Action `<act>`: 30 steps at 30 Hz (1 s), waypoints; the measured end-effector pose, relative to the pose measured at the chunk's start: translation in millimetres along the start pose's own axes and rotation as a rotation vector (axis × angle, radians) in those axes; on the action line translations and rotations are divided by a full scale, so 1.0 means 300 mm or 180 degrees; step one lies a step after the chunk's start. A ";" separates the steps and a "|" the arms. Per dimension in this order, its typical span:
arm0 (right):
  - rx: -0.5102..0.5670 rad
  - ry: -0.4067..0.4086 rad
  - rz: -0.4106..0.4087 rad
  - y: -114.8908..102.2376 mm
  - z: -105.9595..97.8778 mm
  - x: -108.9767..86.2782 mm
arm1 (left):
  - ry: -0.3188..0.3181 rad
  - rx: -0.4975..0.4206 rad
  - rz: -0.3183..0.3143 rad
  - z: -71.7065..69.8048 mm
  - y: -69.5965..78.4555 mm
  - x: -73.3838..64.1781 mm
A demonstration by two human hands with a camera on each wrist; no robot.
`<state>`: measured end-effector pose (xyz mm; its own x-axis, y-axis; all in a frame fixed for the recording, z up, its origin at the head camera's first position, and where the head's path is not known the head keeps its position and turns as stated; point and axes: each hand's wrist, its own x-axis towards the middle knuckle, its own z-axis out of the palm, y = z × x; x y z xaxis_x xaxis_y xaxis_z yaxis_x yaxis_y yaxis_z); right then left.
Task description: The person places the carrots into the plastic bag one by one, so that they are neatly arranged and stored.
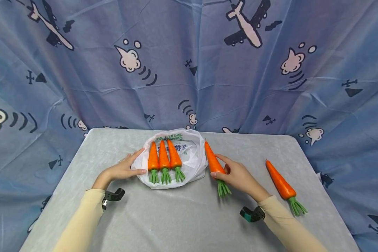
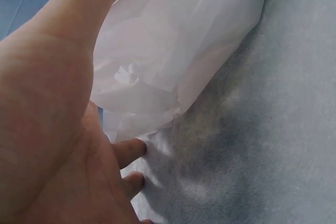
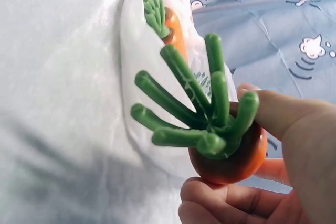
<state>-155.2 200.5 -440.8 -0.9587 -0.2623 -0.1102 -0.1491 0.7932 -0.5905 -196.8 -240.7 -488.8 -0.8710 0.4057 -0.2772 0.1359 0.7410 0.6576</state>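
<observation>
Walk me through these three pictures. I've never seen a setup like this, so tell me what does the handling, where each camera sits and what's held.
There is no machine, just a person's two bare hands. The wide picture comes from a camera worn on the head; the other two come from cameras worn on the left and right wrists.

On the pale grey table lies an open white plastic bag with three orange, green-stemmed carrots in its mouth. The left hand touches the bag's side. The right hand holds a fourth carrot beside the bag; a fifth carrot lies farther right.
</observation>
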 end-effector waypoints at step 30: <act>0.0329 -0.0492 -0.0336 -0.269 0.067 0.230 | 0.0013 -0.0027 -0.0023 0.007 0.000 0.006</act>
<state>-204.5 107.3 -416.8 -0.8892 -0.4286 -0.1600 -0.2136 0.6982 -0.6833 -197.4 -238.7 -490.7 -0.8739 0.3981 -0.2790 0.1256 0.7394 0.6615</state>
